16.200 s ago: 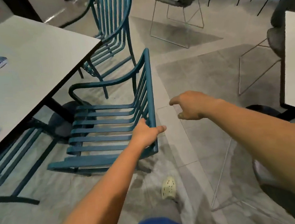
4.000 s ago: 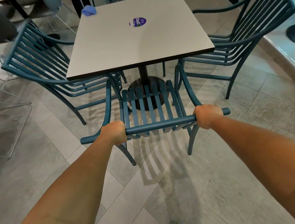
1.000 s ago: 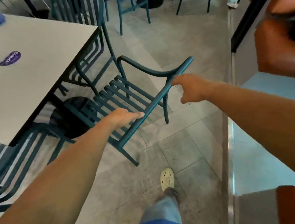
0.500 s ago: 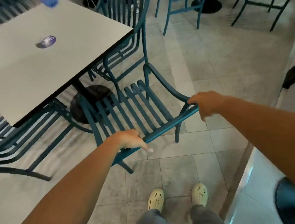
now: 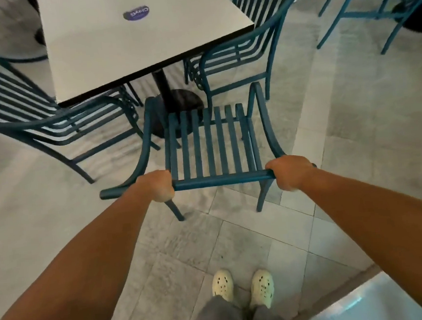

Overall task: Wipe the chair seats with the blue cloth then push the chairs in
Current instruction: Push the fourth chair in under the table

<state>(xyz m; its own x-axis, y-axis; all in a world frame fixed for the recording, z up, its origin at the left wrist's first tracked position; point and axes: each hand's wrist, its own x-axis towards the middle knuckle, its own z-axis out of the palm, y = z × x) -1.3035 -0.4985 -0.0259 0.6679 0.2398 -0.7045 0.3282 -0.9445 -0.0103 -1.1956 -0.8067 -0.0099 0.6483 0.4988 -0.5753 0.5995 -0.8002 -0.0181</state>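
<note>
Presently listed: one teal slatted metal armchair (image 5: 210,144), standing on all visible legs on the grey tiled floor (image 5: 236,241), its seat facing a white square table (image 5: 109,41) and its front edge just short of the table's near edge, not yet beneath the top. Top rail of chair back (image 5: 219,180) runs crosswise directly before the person. Left hand (image 5: 157,185), fingers curled over and around the rail near its left end, knuckles up; a short stub of rail projects beyond the hand on that side. Right hand (image 5: 290,172), likewise wrapped around the rail at its right end, covering the tip. Both forearms extended, the chair's seat and armrests lying beyond and between the two holds. Table item: round purple sticker (image 5: 136,13) on the top; black pedestal column and base (image 5: 172,104) below, partly behind the gripped chair's seat slats. Further stock: second teal chair (image 5: 36,108) at the table's left side, seat tucked partly beneath the top; third teal chair (image 5: 243,43) at the table's right side, seat likewise close under the edge; more teal chair legs (image 5: 359,4) at upper right. Person's pale perforated clogs (image 5: 242,285) side by side on the tiles behind the chair. Blue cloth: not seen in this view.
</note>
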